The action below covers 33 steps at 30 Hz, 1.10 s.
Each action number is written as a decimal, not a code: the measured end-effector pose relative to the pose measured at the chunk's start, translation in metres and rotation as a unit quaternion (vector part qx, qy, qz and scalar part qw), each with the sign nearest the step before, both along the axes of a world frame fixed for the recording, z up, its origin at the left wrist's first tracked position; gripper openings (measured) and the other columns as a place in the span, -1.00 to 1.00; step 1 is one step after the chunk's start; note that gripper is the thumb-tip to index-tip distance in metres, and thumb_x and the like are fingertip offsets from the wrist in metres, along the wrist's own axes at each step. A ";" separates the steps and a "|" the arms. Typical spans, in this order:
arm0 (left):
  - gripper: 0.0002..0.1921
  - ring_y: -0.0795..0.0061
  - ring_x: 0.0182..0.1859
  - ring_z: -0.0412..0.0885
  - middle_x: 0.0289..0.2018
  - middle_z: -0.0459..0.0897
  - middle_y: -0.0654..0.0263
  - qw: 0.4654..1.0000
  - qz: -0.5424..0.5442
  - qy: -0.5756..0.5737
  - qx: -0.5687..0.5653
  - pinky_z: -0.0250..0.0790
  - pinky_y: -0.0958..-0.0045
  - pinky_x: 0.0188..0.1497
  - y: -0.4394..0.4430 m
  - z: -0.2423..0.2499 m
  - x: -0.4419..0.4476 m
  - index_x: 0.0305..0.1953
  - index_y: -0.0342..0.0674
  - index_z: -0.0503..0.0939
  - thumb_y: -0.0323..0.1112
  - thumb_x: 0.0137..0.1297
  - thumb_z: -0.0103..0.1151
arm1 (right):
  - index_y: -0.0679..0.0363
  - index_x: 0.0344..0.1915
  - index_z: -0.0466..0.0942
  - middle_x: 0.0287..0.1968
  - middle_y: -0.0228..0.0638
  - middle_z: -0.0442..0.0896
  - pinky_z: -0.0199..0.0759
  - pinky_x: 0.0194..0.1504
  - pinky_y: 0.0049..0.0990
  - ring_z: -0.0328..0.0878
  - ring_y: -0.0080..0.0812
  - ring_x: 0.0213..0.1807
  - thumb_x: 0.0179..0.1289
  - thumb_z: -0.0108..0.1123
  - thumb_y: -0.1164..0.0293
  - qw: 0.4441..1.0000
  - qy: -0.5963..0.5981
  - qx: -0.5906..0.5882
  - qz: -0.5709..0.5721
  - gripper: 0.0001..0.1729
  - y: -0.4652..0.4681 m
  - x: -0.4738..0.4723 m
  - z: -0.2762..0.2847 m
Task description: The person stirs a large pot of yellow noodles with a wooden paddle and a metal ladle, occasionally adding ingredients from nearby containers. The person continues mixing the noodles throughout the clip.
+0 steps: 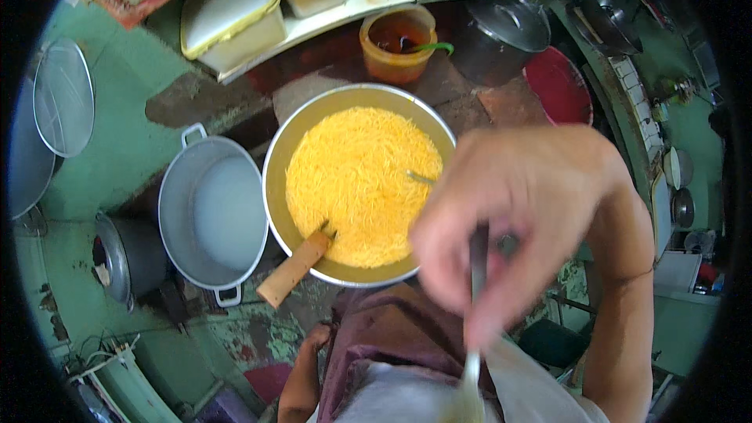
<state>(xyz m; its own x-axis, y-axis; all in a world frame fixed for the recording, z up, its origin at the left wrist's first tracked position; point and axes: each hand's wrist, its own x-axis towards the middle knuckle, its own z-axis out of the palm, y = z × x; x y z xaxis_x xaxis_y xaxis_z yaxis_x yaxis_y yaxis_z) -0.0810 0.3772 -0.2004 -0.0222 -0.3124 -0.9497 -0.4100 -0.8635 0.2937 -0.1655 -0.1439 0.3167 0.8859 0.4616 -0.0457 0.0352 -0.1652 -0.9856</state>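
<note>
My right hand point(505, 217) is raised close to the camera, blurred, with its fingers closed around a metal utensil point(471, 373). The utensil's lower end is blurred in front of my clothing, possibly a spoon. Beyond the hand is a wide metal bowl point(275, 179) of yellow food point(358, 182) in thin grains or strands, looking like rice. A wooden-handled utensil point(296, 270) leans over its near left rim, its tip in the food. Another metal utensil end point(419, 177) shows there, partly hidden by my hand. My left hand point(319, 335) is low beside my dark apron point(388, 329); its fingers are unclear.
A two-handled metal pot point(229, 211) with cloudy liquid stands left of the bowl. Behind are an orange-brown tub point(398, 61) with a green-handled utensil, a lidded pot point(499, 41) and a red basin point(558, 85). A shelf point(329, 26) holds containers. A dark lidded pot point(138, 252) is farther left.
</note>
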 end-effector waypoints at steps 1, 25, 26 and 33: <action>-0.52 0.16 0.03 0.63 -0.05 0.68 -0.04 0.999 -0.038 -0.028 0.012 0.38 0.24 0.10 0.004 -0.002 -0.005 -0.02 -0.30 0.65 0.01 0.35 0.01 | 0.17 -0.29 0.59 -0.45 -0.53 0.62 0.34 -0.48 -0.63 0.53 -0.69 -0.48 0.20 0.41 0.29 0.999 0.020 -0.027 -0.034 -0.77 -0.009 -0.001 -0.021; -0.63 0.51 -0.38 0.52 -0.33 0.63 0.31 0.811 0.508 -0.162 -0.238 0.39 0.44 -0.33 -0.036 0.062 0.006 -0.07 -0.32 0.56 -0.11 0.31 0.26 | 0.22 -0.27 0.67 -0.22 -0.07 0.72 0.57 -0.13 -0.15 0.70 -0.10 -0.19 0.26 -0.01 0.42 0.699 0.164 -0.674 -0.175 -0.74 0.014 -0.015 -0.279; -0.58 0.47 -0.26 0.52 -0.23 0.61 0.26 0.782 0.521 -0.165 -0.300 0.39 0.42 -0.21 -0.051 0.082 0.010 -0.01 -0.32 0.52 -0.12 0.29 0.28 | 0.18 -0.26 0.67 -0.22 -0.09 0.72 0.56 -0.12 -0.16 0.70 -0.12 -0.17 0.27 0.00 0.40 0.729 0.135 -0.638 -0.208 -0.74 0.002 -0.021 -0.264; -0.49 0.18 0.28 0.38 0.19 0.46 0.05 0.547 0.570 -0.166 -0.591 0.12 0.20 0.37 -0.176 0.203 0.035 0.16 -0.28 0.35 -0.23 0.26 0.26 | 0.21 -0.42 0.60 -0.47 -0.39 0.61 0.38 -0.33 -0.40 0.50 -0.47 -0.41 0.15 0.37 0.10 0.905 0.059 -0.342 -0.246 -0.62 -0.045 -0.017 -0.092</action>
<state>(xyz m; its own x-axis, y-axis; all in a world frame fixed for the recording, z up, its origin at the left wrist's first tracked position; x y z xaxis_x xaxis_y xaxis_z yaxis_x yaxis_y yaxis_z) -0.0458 0.2008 0.0022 0.9386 -0.3428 0.0375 -0.0040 0.0978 0.9952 -0.1822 -0.1889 0.2244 0.9471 -0.1585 -0.2792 -0.3065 -0.7053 -0.6392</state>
